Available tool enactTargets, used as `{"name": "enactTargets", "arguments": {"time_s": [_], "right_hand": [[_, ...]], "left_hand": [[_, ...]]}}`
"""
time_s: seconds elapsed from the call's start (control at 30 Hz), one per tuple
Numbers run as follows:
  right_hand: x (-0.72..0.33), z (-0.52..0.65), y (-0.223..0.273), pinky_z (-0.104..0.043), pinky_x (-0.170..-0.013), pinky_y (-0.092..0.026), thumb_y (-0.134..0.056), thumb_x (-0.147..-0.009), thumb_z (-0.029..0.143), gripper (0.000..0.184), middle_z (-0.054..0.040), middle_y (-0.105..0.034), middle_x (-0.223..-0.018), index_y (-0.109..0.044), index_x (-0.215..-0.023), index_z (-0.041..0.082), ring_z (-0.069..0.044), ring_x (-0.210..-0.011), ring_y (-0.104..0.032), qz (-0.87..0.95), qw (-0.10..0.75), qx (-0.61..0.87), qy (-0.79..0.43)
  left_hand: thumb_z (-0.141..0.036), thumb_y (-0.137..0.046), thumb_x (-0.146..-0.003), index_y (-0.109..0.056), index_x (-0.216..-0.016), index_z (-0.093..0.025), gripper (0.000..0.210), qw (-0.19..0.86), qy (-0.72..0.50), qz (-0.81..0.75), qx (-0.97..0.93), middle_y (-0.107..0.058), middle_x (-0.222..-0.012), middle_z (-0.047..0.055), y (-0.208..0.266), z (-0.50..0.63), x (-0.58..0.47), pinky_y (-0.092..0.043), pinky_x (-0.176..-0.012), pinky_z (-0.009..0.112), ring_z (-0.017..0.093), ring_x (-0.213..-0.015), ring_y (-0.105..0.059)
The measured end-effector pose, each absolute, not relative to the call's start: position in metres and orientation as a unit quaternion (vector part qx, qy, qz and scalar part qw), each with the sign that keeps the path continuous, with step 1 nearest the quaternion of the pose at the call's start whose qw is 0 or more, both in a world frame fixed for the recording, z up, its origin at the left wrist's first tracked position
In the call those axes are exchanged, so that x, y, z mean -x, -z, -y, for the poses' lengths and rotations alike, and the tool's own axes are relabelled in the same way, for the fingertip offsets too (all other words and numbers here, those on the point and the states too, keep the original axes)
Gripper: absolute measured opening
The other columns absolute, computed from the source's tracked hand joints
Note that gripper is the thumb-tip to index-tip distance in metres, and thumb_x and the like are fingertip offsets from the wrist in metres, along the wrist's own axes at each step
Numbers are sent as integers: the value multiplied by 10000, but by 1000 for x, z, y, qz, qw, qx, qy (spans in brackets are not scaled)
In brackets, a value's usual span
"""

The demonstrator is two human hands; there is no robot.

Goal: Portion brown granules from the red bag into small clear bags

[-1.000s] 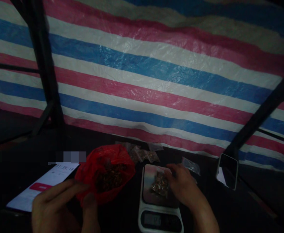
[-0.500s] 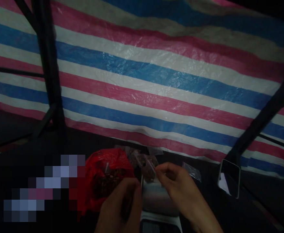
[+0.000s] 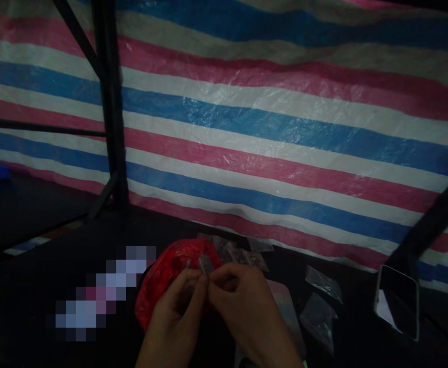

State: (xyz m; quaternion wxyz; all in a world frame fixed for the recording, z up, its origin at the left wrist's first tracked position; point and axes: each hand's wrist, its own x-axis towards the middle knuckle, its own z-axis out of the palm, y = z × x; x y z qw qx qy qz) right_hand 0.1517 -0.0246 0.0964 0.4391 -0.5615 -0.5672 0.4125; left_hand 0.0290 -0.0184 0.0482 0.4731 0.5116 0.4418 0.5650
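My left hand (image 3: 175, 312) and my right hand (image 3: 246, 306) meet in front of the red plastic bag (image 3: 158, 286), fingertips pinched together. Between them a small clear plastic bag (image 3: 206, 263) sticks up; both hands appear to grip its edge. Its lower part is hidden by my fingers, and the dim light blurs its contents. Behind my right hand lie several small zip bags (image 3: 242, 254) with brown bits inside. The inside of the red bag is mostly hidden behind my left hand.
A scale with a pale top (image 3: 287, 306) is partly covered by my right arm. Clear zip bags (image 3: 319, 319) lie right of it, then a phone (image 3: 397, 304) leaning on a dark post. A striped plastic sheet (image 3: 265, 138) hangs behind the black table (image 3: 74, 266).
My right hand has moved left from the zip bags over the scale and met my left hand at a small clear bag. The view has swung left, and more clear bags show on the right.
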Motion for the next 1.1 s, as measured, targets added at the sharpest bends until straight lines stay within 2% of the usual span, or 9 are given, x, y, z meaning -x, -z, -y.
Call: {"name": "enactTargets", "arguments": {"time_s": [0.23, 0.33, 0.4, 0.47, 0.57, 0.67, 0.77, 0.87, 1.1], "right_hand": [[-147, 18, -100, -208, -585, -481, -639, -803, 143, 131, 5, -739, -686, -755, -746, 167, -140, -648, -692, 528, 449, 575, -436], [-146, 16, -103, -221, -613, -523, -609, -837, 140, 137, -16, -764, -777, -731, -800, 189, -158, -706, -720, 511, 480, 611, -368], [-147, 18, -103, -247, -699, -572, -626, -889, 230, 118, -34, -788, -894, -737, -917, 201, -183, -816, -757, 532, 490, 582, -372], [-149, 21, -101, -295, -865, -594, -688, -893, 312, 273, -48, -787, -1124, -722, -1150, 226, -211, -1018, -760, 576, 479, 525, -403], [-153, 24, -94, -327, -1056, -527, -828, -761, 218, 675, -16, -698, -1389, -614, -1395, 309, -217, -1253, -678, 623, 429, 487, -437], [-154, 16, -82, -332, -1010, -537, -765, -771, 123, 536, -5, -749, -1244, -679, -1276, 281, -214, -1149, -712, 620, 406, 519, -426], [-155, 5, -68, -389, -1039, -498, -725, -765, 56, 397, -37, -742, -1172, -731, -1122, 231, -251, -1138, -684, 635, 402, 588, -300], [-154, -4, -57, -418, -1088, -450, -727, -710, -9, 440, -50, -720, -1190, -750, -1077, 231, -278, -1201, -633, 663, 382, 613, -196], [-147, -7, -45, -420, -1075, -470, -674, -703, -32, 474, -62, -718, -1194, -772, -1074, 246, -289, -1202, -639, 677, 351, 621, -181]], "left_hand": [[-685, -623, -853, -640, -692, -252, 461, 427, -546, -460, -554, -635, -682, -13, -49, 15, -15, -530, -597, 240, 167, -635, -610], [-699, -672, -783, -635, -665, -250, 466, 410, -539, -497, -543, -624, -666, -13, -49, 16, -14, -519, -584, 254, 172, -627, -600], [-733, -689, -730, -610, -623, -250, 500, 427, -553, -493, -518, -613, -644, -11, -50, 17, -14, -533, -578, 270, 182, -621, -605], [-764, -686, -706, -613, -618, -250, 526, 456, -572, -487, -478, -629, -639, -5, -50, 16, -13, -553, -580, 287, 194, -622, -614], [-781, -705, -682, -640, -674, -247, 537, 500, -584, -487, -413, -663, -650, 1, -45, 12, -10, -570, -584, 314, 206, -615, -628], [-756, -714, -693, -621, -732, -243, 523, 529, -566, -498, -391, -682, -674, 0, -38, 7, -5, -586, -625, 345, 207, -601, -648], [-715, -667, -726, -588, -787, -255, 470, 442, -585, -551, -398, -668, -692, -9, -37, 5, 2, -560, -615, 337, 215, -627, -652], [-670, -594, -749, -572, -831, -268, 412, 336, -619, -594, -389, -637, -717, -16, -41, 5, 10, -533, -595, 330, 226, -671, -644], [-597, -581, -696, -577, -833, -263, 362, 316, -612, -608, -395, -660, -743, 13, -46, 3, 21, -529, -595, 348, 233, -664, -643]]}}
